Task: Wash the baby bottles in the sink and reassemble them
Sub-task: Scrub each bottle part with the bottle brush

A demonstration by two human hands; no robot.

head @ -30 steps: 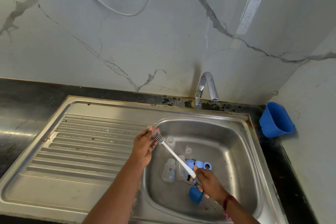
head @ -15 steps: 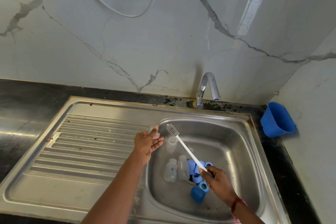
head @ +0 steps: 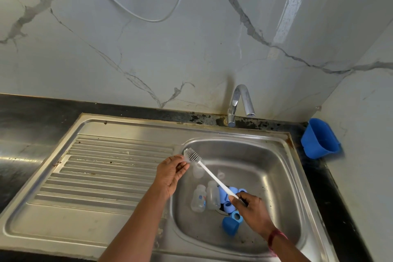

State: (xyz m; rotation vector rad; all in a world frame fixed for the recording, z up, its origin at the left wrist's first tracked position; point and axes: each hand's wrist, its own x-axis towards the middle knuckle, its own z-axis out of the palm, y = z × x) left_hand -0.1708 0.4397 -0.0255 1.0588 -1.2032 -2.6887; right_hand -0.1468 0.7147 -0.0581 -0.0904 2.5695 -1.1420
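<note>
My left hand (head: 172, 173) pinches a small clear bottle piece (head: 186, 156) over the left rim of the steel sink basin (head: 268, 166). In my right hand (head: 254, 211) is the handle of a white bottle brush (head: 212, 176), whose bristle head touches that clear piece. Three clear baby bottles lie in the basin: two side by side (head: 198, 199) (head: 212, 194) and one behind the brush (head: 197, 172). Several blue rings and caps (head: 230, 225) are piled by the drain, partly hidden by my right hand. A clear teat (head: 221, 175) sits further back.
A ribbed steel drainboard (head: 106, 172) lies left of the basin. The curved tap (head: 240, 102) stands behind the basin with no water running. A blue plastic holder (head: 321, 140) hangs on the right wall. Black counter (head: 21, 134) surrounds the sink.
The brush head pulled away to the right from my left hand, whose fingers spread. Now it is back against the clear piece and the fingers pinch it again.
</note>
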